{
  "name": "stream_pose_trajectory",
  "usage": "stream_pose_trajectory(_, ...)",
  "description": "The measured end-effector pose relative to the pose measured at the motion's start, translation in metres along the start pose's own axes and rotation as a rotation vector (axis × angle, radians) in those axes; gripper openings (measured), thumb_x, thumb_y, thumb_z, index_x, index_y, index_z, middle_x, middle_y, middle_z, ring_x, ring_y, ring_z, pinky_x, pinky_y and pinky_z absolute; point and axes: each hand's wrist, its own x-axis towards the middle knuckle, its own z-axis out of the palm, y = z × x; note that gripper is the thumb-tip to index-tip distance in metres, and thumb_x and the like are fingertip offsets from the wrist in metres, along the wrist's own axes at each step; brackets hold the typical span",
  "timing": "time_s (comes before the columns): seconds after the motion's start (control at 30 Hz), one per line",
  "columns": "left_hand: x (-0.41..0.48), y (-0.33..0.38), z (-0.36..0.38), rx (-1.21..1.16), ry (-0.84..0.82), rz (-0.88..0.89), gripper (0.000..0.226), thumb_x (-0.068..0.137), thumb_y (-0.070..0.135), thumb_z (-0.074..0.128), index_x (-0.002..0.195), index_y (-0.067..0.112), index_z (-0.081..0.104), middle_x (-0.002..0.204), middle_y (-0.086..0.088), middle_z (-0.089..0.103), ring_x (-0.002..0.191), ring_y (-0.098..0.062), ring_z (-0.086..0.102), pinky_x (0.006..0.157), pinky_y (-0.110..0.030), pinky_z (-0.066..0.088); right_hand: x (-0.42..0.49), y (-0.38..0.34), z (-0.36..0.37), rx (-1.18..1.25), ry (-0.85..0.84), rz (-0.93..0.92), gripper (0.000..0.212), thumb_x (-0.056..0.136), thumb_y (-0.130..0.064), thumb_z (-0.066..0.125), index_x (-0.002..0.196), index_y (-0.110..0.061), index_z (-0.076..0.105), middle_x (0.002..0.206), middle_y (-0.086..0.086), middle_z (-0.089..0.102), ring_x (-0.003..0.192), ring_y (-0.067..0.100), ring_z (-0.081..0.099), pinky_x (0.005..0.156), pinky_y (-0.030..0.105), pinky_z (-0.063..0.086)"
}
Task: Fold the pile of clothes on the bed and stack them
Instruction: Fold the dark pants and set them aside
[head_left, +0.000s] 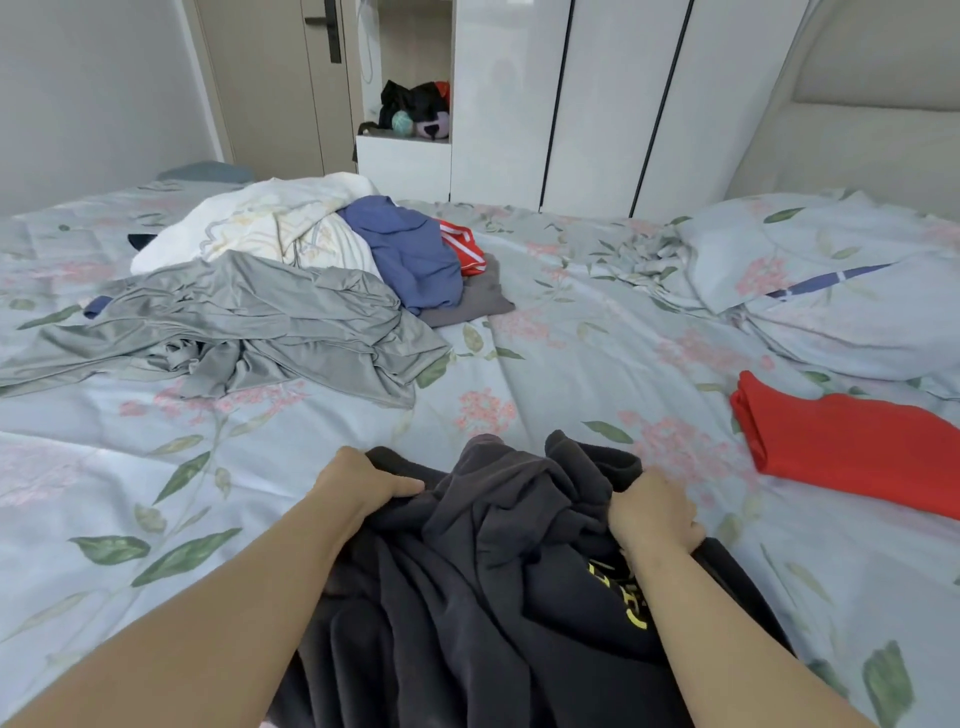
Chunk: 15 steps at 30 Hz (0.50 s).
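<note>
— What lay toward the bed's left side?

— On the bed (545, 364), toward the far left corner, sat the unfolded pile. A grey garment (234, 322) was spread in front and a white patterned cloth (270, 228) lay behind it. A blue garment (410, 260) sat to their right, with a red-and-white striped piece (462, 249) and a dark grey piece (478, 301) touching it.

— And the hands?

— At the near edge, about the middle, the left hand (363, 483) gripped the left side of a crumpled dark garment (493, 545), thumb on top, fingers curled under the fabric. The right hand (654, 514) clutched the same garment's right side, fingers dug into a fold. A yellow print (623, 597) showed below that hand, possibly lettering, too creased to read.

— Further right?

— A folded red garment (852, 441) lay flat near the right edge, well apart from the dark one. A pillow (831, 270) sat behind it, toward the far right corner.
</note>
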Motion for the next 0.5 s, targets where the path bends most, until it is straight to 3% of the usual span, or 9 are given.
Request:
stream_pose_trajectory(0.07,0.001,0.001,-0.002,-0.089,-0.035,-0.035,0.051,0.062,0.027,0.087,0.094,0.002,0.056,0.103,-0.016,0.062,0.084,-0.028,0.059,0.07,-0.035,0.051,0.004,0.005,-0.005,0.078,-0.048,-0.033,0.023,0.091,-0.036,0.052,0.1,-0.016,0.058,0.101,0.007,0.062,0.101,0.031,0.058,0.087,0.041,0.044)
stream_pose_trajectory(0.13,-0.001,0.004,-0.007,-0.19,-0.079,-0.059,0.053,0.064,0.022,0.087,0.103,-0.001,0.057,0.101,-0.017,0.062,0.087,-0.032,0.061,0.072,-0.037,0.052,0.003,0.01,-0.013,0.269,-0.118,-0.041,0.021,0.087,-0.037,0.059,0.086,-0.016,0.062,0.082,0.004,0.064,0.081,0.028,0.062,0.081,0.043,0.052)
stream_pose_trajectory(0.27,-0.01,0.023,-0.03,-0.417,-0.024,0.017,0.039,0.072,0.01,0.08,0.104,-0.003,0.062,0.095,-0.018,0.065,0.089,-0.033,0.063,0.077,-0.039,0.053,-0.008,0.016,-0.047,0.372,0.004,0.011,0.045,0.084,-0.042,0.064,0.116,-0.01,0.06,0.11,0.013,0.065,0.103,0.036,0.059,0.092,0.045,0.047)
stream_pose_trajectory(0.33,-0.017,0.038,-0.05,-0.496,0.046,0.106,0.034,0.074,0.008,0.077,0.105,0.001,0.064,0.098,-0.017,0.066,0.092,-0.033,0.063,0.082,-0.04,0.053,-0.017,0.013,-0.072,0.5,0.104,-0.04,0.044,0.088,-0.031,0.063,0.121,-0.003,0.055,0.118,0.017,0.061,0.11,0.038,0.055,0.091,0.041,0.044)
stream_pose_trajectory(0.5,-0.052,0.092,-0.102,-0.559,0.183,0.386,0.023,0.079,0.011,0.074,0.1,0.011,0.063,0.102,-0.011,0.067,0.096,-0.027,0.062,0.088,-0.039,0.051,-0.035,-0.016,-0.139,0.716,0.289,-0.199,0.03,0.092,-0.022,0.06,0.113,-0.001,0.052,0.095,0.007,0.052,0.106,0.037,0.053,0.082,0.037,0.04)
